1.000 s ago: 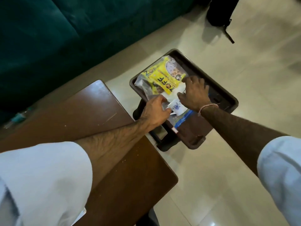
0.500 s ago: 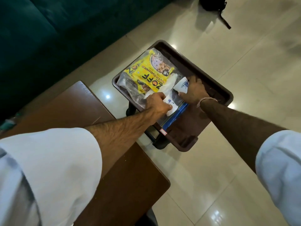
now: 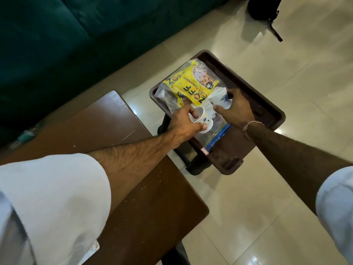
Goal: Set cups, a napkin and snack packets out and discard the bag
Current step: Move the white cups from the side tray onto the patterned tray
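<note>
A dark brown tray (image 3: 267,109) stands on a low stand over the floor. On it lies a clear zip bag (image 3: 214,139) with a blue seal strip, holding yellow snack packets (image 3: 193,83). My left hand (image 3: 183,123) grips a small white cup (image 3: 203,121) with a blue print, one finger inside its rim. My right hand (image 3: 235,109) holds a second white cup (image 3: 222,98) with the same blue print, just right of the packets. A white napkin (image 3: 209,109) shows between the two cups. Both cups are over the bag.
A brown wooden table (image 3: 133,178) lies under my left forearm, its right edge next to the tray. A dark teal sofa (image 3: 76,35) fills the upper left. A black object (image 3: 263,8) stands on the tiled floor at the top right.
Both hands have drawn the cups out of the bag and lifted them apart; the left cup now shows its open rim, the right cup has moved up beside the packets.
</note>
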### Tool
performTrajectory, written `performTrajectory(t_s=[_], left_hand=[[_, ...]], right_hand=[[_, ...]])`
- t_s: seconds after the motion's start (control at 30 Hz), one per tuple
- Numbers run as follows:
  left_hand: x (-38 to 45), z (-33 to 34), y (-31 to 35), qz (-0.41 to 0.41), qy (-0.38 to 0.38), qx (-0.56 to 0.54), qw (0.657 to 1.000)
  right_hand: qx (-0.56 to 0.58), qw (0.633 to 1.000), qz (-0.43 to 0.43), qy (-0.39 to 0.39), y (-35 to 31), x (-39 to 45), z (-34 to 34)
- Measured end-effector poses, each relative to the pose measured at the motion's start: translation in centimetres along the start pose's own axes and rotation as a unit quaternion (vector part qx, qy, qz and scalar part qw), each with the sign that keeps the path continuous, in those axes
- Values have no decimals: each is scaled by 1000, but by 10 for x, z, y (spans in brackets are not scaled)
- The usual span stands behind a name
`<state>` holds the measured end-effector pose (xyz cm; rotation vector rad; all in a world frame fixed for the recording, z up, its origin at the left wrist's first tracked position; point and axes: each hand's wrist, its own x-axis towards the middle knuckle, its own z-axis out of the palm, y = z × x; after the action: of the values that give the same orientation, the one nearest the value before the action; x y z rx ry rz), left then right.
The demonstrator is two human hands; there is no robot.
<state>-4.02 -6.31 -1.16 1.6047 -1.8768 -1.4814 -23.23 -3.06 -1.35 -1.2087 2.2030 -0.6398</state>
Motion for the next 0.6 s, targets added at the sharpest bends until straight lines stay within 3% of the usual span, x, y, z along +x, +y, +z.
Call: performTrajectory(t_s=[0.2, 0.4, 0.6], left_hand=[[-33, -55, -15, 19, 30, -28, 999], [-80, -129, -55, 28, 27, 15, 999], [-137, -210, -111, 10, 16, 12, 1000]], right_hand=[[60, 997, -49, 1, -41, -24, 19], [148, 984, -84, -44, -100, -65, 54], [158, 969, -150, -116, -163, -129, 110]])
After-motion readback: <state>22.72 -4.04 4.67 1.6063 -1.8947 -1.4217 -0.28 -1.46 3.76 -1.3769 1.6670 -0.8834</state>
